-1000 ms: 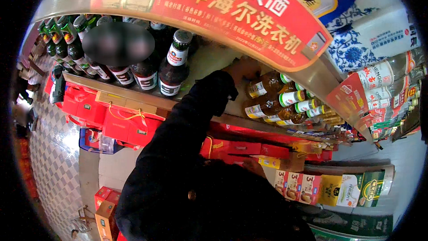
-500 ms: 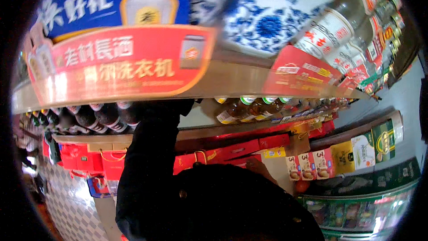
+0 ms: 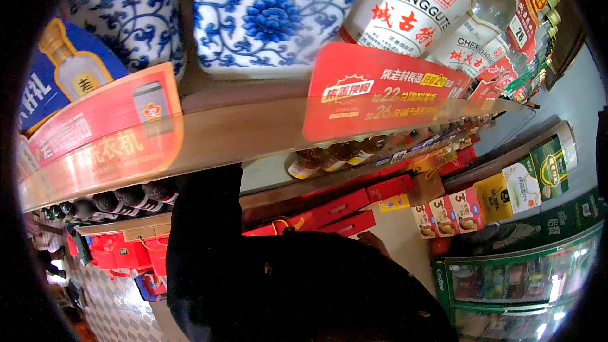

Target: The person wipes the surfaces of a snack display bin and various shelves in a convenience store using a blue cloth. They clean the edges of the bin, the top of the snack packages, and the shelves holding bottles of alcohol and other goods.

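My left arm, in a black sleeve (image 3: 206,234), reaches up into the lower shelf space. The hand at its end is hidden beneath the upper shelf's front edge (image 3: 244,120). Dark bottles (image 3: 130,200) lie or stand left of that arm. To its right, past a bare strip of shelf, are amber bottles with yellow and white labels (image 3: 335,158). My right hand (image 3: 375,242) shows only in part beyond my black coat (image 3: 310,278), low beside the red boxes (image 3: 345,206). Its fingers are too small and dark to read.
Above stand blue-and-white patterned boxes (image 3: 272,19) and clear bottles with white labels (image 3: 408,6). Red promotional cards (image 3: 380,98) hang on the shelf edge. At right are small cartons (image 3: 443,215) and a green-framed glass cabinet (image 3: 506,278). Red gift bags (image 3: 120,252) sit lower left.
The view has shifted, so the upper cards and boxes sit farther left. My left arm stays inside the lower shelf; my right hand remains low, slightly changed in place.
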`<state>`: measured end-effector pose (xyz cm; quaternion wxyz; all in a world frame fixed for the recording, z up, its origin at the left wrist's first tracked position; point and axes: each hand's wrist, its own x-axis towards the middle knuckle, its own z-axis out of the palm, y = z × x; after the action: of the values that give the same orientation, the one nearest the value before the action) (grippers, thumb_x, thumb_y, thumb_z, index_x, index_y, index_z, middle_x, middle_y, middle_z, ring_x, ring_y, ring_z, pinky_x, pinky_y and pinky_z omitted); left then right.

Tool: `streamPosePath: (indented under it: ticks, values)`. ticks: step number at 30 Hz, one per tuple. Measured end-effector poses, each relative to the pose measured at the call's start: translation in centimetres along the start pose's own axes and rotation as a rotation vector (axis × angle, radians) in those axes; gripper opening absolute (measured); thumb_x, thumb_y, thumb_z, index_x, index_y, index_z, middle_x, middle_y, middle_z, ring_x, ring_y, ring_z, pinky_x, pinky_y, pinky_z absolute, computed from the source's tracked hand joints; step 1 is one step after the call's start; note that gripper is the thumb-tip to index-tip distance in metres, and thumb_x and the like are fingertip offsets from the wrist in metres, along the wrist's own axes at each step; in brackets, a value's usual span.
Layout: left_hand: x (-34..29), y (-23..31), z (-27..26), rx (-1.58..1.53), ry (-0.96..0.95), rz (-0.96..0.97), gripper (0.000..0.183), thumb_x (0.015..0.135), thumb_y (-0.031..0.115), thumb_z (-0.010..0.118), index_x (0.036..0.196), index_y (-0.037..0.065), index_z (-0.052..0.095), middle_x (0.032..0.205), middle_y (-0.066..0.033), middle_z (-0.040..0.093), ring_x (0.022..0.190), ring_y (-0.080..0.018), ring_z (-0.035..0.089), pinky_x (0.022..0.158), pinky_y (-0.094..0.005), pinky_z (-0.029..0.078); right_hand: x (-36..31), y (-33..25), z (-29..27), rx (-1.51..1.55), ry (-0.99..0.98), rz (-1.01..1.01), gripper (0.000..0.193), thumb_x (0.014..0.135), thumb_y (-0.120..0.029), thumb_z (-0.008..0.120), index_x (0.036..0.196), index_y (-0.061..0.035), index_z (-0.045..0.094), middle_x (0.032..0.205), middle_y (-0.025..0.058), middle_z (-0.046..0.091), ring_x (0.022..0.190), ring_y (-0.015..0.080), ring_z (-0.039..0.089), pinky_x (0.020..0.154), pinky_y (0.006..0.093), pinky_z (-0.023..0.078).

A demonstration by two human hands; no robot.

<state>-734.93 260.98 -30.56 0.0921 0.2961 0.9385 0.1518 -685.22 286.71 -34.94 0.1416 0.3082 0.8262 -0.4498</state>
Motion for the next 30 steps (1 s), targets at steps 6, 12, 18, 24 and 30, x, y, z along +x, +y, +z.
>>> streamPosePath:
  ticks: [6, 12, 18, 24, 30]
  values:
    - [-0.2, 0.1, -0.3, 0.012, 0.007, -0.016, 0.028, 0.08, 0.021, 0.057, 0.106, 0.011, 0.065, 0.112, -0.0122, 0.059, 0.105, -0.0338, 0.055, 0.088, -0.0451, 0.045, 0.9, 5.7, 0.2, 0.142, -0.02, -0.091, 0.024, 0.088, -0.015, 0.058, 0.107, -0.0014, 0.058, 0.102, 0.0098, 0.061, 0.087, 0.021, 0.061, 0.074, 0.0319, 0.05]
    - [-0.3, 0.1, -0.2, 0.01, 0.007, -0.029, 0.028, 0.081, 0.021, 0.057, 0.105, 0.01, 0.065, 0.112, -0.0124, 0.059, 0.104, -0.034, 0.055, 0.088, -0.0447, 0.045, 0.8, 7.4, -1.3, -0.062, 0.009, -0.404, 0.019, 0.085, -0.012, 0.058, 0.102, -0.0027, 0.061, 0.099, 0.0124, 0.062, 0.091, 0.0261, 0.061, 0.074, 0.0343, 0.051]
    - [-0.5, -0.1, -0.4, 0.013, 0.007, -0.052, 0.028, 0.081, 0.021, 0.056, 0.105, 0.01, 0.065, 0.112, -0.0126, 0.059, 0.103, -0.0342, 0.056, 0.087, -0.0443, 0.045, 1.1, 4.6, -2.5, -0.198, -0.056, -0.27, 0.028, 0.087, -0.018, 0.05, 0.11, -0.004, 0.056, 0.103, 0.0115, 0.061, 0.101, 0.024, 0.057, 0.082, 0.0324, 0.045]
    - [-1.0, -0.2, -0.5, 0.023, 0.004, -0.063, 0.028, 0.081, 0.021, 0.056, 0.105, 0.009, 0.065, 0.111, -0.0128, 0.06, 0.102, -0.0344, 0.056, 0.087, -0.0439, 0.046, 2.7, 9.4, -1.8, 0.129, -0.016, -0.28, 0.02, 0.088, -0.015, 0.055, 0.104, -0.0039, 0.059, 0.103, 0.0117, 0.061, 0.093, 0.0246, 0.06, 0.078, 0.0329, 0.048]
    - [-1.1, 0.1, -0.6, 0.022, 0.003, -0.063, 0.029, 0.081, 0.021, 0.056, 0.105, 0.009, 0.065, 0.111, -0.0131, 0.06, 0.102, -0.0346, 0.057, 0.087, -0.0435, 0.046, 3.2, 9.9, -1.2, -0.036, 0.039, -0.258, 0.017, 0.085, -0.013, 0.063, 0.099, -0.0038, 0.061, 0.1, 0.0104, 0.063, 0.088, 0.0226, 0.063, 0.073, 0.0326, 0.051]
